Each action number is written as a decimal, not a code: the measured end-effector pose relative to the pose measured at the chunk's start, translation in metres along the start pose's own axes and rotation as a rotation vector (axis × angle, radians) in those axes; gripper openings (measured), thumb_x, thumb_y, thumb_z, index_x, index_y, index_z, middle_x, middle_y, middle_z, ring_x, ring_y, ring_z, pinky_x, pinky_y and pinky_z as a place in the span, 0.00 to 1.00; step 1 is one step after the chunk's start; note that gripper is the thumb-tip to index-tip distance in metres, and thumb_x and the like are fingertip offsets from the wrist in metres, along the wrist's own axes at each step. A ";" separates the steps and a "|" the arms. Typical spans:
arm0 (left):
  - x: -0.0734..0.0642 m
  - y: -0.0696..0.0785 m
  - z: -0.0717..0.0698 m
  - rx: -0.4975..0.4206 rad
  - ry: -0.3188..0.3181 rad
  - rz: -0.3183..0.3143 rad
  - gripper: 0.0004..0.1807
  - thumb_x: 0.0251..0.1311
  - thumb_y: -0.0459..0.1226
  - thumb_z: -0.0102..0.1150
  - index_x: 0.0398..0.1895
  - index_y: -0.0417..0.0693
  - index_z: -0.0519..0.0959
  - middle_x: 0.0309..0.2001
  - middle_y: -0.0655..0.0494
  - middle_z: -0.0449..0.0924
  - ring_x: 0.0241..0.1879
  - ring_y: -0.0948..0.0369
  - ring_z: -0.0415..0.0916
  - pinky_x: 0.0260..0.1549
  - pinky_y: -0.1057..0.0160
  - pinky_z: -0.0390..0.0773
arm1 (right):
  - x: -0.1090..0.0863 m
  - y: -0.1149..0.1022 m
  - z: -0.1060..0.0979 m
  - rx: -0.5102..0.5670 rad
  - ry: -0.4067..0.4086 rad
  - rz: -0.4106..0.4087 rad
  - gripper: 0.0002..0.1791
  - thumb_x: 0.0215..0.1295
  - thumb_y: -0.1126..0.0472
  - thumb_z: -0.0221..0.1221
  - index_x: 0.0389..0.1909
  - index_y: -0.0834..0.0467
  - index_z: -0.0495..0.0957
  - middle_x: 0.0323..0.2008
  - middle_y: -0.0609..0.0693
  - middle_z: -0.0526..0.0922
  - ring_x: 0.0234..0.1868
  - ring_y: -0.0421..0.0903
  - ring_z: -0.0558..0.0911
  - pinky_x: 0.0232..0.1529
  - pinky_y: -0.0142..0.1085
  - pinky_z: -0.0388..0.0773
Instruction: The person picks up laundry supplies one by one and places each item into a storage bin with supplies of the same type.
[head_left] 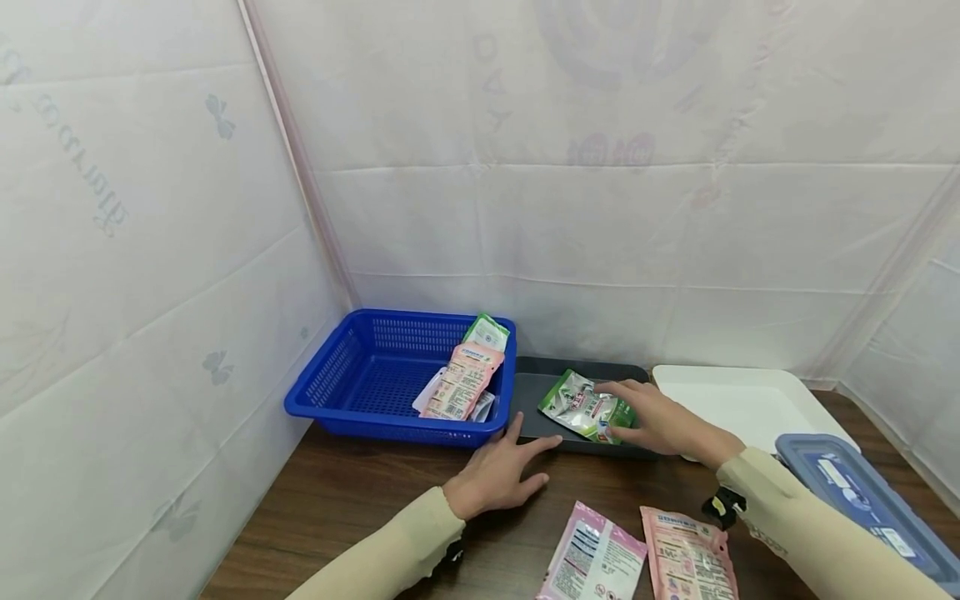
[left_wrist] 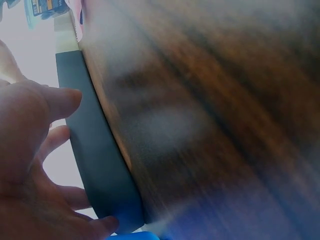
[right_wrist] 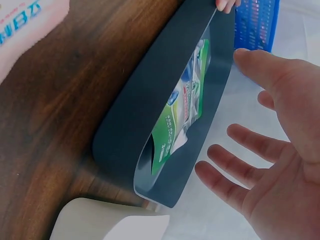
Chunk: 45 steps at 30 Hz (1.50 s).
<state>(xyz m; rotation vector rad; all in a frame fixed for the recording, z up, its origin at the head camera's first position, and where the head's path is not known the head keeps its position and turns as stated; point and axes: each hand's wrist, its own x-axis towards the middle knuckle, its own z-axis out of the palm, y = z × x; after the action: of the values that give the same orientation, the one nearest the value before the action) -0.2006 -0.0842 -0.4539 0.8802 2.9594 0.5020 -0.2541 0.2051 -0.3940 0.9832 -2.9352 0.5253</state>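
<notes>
A green and silver packet (head_left: 581, 407) lies inside the dark grey tray (head_left: 534, 385). Above the packet's right end hovers my right hand (head_left: 660, 421), its fingers apart and nothing held; the right wrist view shows a gap between this hand (right_wrist: 280, 145) and the packet (right_wrist: 180, 110). My left hand (head_left: 501, 471) is spread at the tray's front left corner, beside the blue basket (head_left: 405, 429). In the left wrist view, its fingertips (left_wrist: 107, 225) lie right at the tray's wall (left_wrist: 95, 135).
The basket holds a pink packet (head_left: 463, 379), a green-edged packet (head_left: 489, 333) and other pieces. A pink-white packet (head_left: 596, 554) and another pink packet (head_left: 690, 554) lie nearest me. At right are a white tray (head_left: 738, 404) and a blue lidded box (head_left: 862, 500).
</notes>
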 end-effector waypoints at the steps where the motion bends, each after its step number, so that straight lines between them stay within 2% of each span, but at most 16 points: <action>1: 0.000 0.000 0.000 0.001 0.000 0.001 0.30 0.72 0.49 0.60 0.75 0.71 0.69 0.75 0.27 0.57 0.63 0.32 0.73 0.45 0.47 0.85 | -0.002 -0.001 0.000 0.001 0.001 -0.003 0.37 0.67 0.53 0.69 0.74 0.54 0.68 0.67 0.65 0.73 0.66 0.66 0.73 0.60 0.65 0.73; 7: 0.000 0.000 0.000 0.002 0.004 0.005 0.30 0.72 0.49 0.60 0.75 0.71 0.69 0.75 0.27 0.57 0.64 0.32 0.71 0.48 0.45 0.83 | -0.010 -0.006 0.000 0.002 -0.002 -0.015 0.36 0.67 0.52 0.69 0.73 0.55 0.69 0.67 0.65 0.73 0.65 0.66 0.74 0.59 0.65 0.74; 17: 0.000 -0.001 0.001 0.002 0.009 0.005 0.30 0.72 0.49 0.60 0.75 0.71 0.69 0.75 0.26 0.56 0.63 0.32 0.72 0.45 0.47 0.84 | -0.022 -0.006 0.004 0.008 0.002 -0.041 0.36 0.67 0.51 0.69 0.74 0.49 0.68 0.66 0.62 0.74 0.65 0.64 0.75 0.57 0.63 0.76; 24: 0.000 -0.001 0.001 0.004 0.010 0.003 0.30 0.72 0.49 0.60 0.75 0.71 0.69 0.75 0.26 0.56 0.64 0.32 0.72 0.46 0.46 0.84 | -0.030 -0.008 0.005 0.023 -0.004 -0.064 0.37 0.68 0.48 0.68 0.75 0.48 0.67 0.66 0.62 0.74 0.64 0.64 0.74 0.55 0.63 0.76; 28: 0.000 -0.001 0.001 0.002 0.010 0.002 0.30 0.71 0.49 0.60 0.75 0.71 0.69 0.75 0.27 0.57 0.64 0.32 0.72 0.47 0.46 0.84 | -0.033 -0.009 0.007 0.032 -0.009 -0.047 0.37 0.67 0.47 0.68 0.75 0.48 0.68 0.66 0.64 0.73 0.65 0.66 0.73 0.55 0.65 0.76; 33: 0.000 -0.001 0.001 0.002 0.011 0.001 0.30 0.71 0.48 0.60 0.75 0.71 0.69 0.75 0.27 0.57 0.63 0.32 0.73 0.44 0.47 0.85 | -0.039 -0.012 0.011 0.042 -0.026 -0.009 0.37 0.67 0.48 0.69 0.74 0.48 0.69 0.68 0.63 0.72 0.67 0.65 0.72 0.57 0.65 0.75; 45: 0.000 0.000 0.001 -0.004 0.024 0.015 0.30 0.72 0.48 0.60 0.75 0.70 0.69 0.74 0.26 0.57 0.61 0.31 0.74 0.35 0.53 0.85 | -0.058 -0.013 0.013 0.054 -0.025 -0.051 0.37 0.68 0.44 0.67 0.74 0.50 0.69 0.67 0.58 0.73 0.65 0.61 0.74 0.54 0.61 0.78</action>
<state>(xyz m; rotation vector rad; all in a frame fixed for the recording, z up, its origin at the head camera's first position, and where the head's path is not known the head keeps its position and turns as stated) -0.2005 -0.0845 -0.4546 0.9027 2.9745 0.5235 -0.1987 0.2257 -0.4088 1.0745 -2.9235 0.5976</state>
